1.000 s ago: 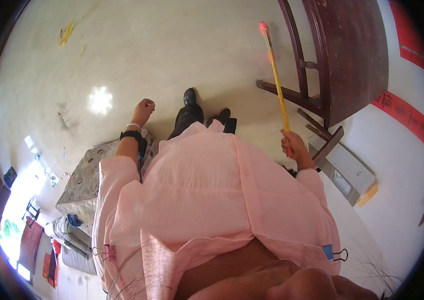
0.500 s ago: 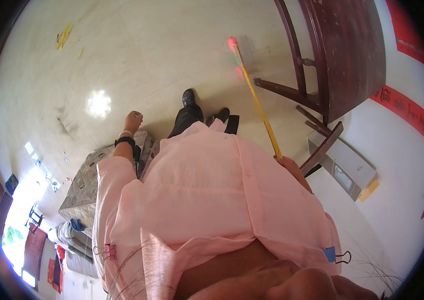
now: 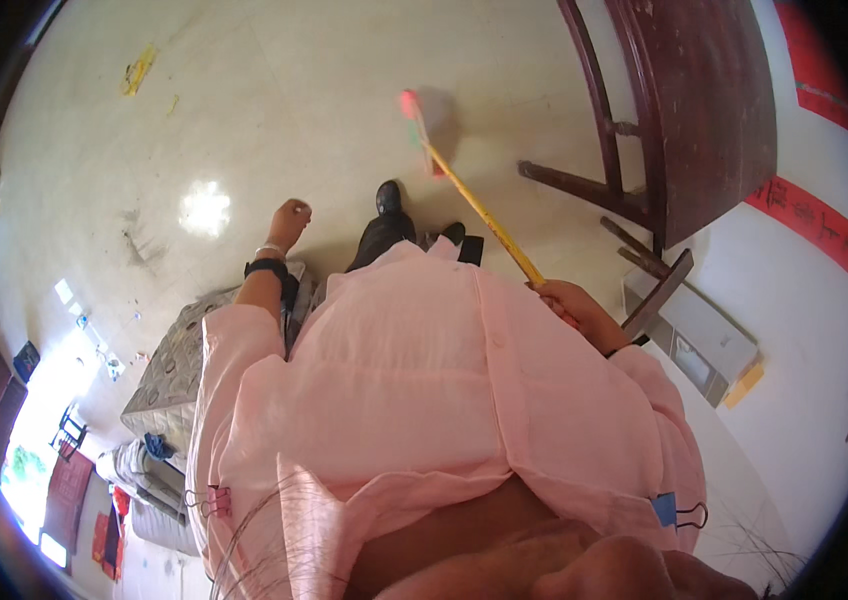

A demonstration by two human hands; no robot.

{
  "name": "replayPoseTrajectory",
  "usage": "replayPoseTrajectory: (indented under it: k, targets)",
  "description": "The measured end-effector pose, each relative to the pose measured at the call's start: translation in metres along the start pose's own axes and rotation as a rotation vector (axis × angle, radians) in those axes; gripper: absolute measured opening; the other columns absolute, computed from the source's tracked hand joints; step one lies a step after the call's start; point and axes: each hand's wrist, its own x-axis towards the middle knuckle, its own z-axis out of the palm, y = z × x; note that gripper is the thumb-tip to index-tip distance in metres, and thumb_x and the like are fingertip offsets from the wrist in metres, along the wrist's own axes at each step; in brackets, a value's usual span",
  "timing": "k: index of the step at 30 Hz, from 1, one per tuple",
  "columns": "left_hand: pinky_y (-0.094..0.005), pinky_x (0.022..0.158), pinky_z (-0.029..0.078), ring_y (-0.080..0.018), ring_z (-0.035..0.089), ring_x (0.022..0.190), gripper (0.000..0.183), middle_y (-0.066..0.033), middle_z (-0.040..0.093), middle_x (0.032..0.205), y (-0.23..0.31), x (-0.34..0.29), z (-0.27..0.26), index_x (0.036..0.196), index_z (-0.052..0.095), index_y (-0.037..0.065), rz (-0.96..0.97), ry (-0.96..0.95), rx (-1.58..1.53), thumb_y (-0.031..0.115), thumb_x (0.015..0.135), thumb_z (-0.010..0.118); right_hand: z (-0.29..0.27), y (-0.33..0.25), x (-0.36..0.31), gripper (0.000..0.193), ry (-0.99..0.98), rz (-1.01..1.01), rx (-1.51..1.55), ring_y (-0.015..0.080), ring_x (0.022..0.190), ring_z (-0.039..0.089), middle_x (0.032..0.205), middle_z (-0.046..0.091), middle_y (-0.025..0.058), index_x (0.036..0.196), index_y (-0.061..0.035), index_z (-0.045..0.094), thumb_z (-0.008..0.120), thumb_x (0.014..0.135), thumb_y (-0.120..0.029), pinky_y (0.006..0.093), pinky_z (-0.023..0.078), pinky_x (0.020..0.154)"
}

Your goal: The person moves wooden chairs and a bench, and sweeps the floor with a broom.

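Note:
My right hand (image 3: 584, 312) is closed around the upper end of a long yellow handle. It belongs to what looks like a broom (image 3: 479, 212), which slants away over the floor. Its narrow pink-and-green head (image 3: 414, 125) is blurred, so its bristles cannot be made out. My left hand (image 3: 289, 222) hangs in front of me on the left, fingers curled in, with nothing visible in it. A dark band and a pale bracelet circle that wrist. Ahead on the floor are my black shoes (image 3: 388, 197).
A dark red wooden table (image 3: 709, 110) stands at the right, its legs reaching towards the broom. Behind it is a white box-like cabinet (image 3: 704, 340) by the wall. A patterned, padded block (image 3: 169, 365) lies at my left. Yellow scraps (image 3: 139, 70) lie on the floor (image 3: 274, 90).
The broom's head has swung left across the floor. My right hand has come up and left into fuller view. My left hand has risen slightly and moved right.

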Motion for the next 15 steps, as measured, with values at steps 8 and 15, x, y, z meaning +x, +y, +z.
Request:
replayPoseTrajectory:
  k: [8, 15]
  targets:
    - [-0.0264, 0.050, 0.042, -0.0140, 0.052, 0.055, 0.020, -0.0077, 0.056, 0.062, -0.037, -0.018, -0.021, 0.079, 0.054, 0.001, -0.180, 0.124, -0.139, 0.018, 0.070, 0.051, 0.003, -0.030, -0.021, 0.023, 0.178, -0.201, -0.170, 0.0046, 0.038, 0.035, 0.055, 0.040, -0.0002, 0.097, -0.0043, 0.042, 0.047, 0.079, -0.018, 0.0188, 0.031, 0.032]
    - [-0.0252, 0.049, 0.041, -0.0130, 0.051, 0.055, 0.022, -0.0082, 0.056, 0.064, -0.031, -0.026, -0.015, 0.082, 0.054, 0.000, -0.145, 0.130, -0.222, 0.018, 0.071, 0.050, 0.004, -0.086, 0.026, 0.012, 0.334, -0.243, -0.167, 0.0093, 0.038, 0.038, 0.052, 0.041, 0.0018, 0.070, -0.0036, 0.042, 0.048, 0.076, -0.012, 0.0219, 0.034, 0.035]
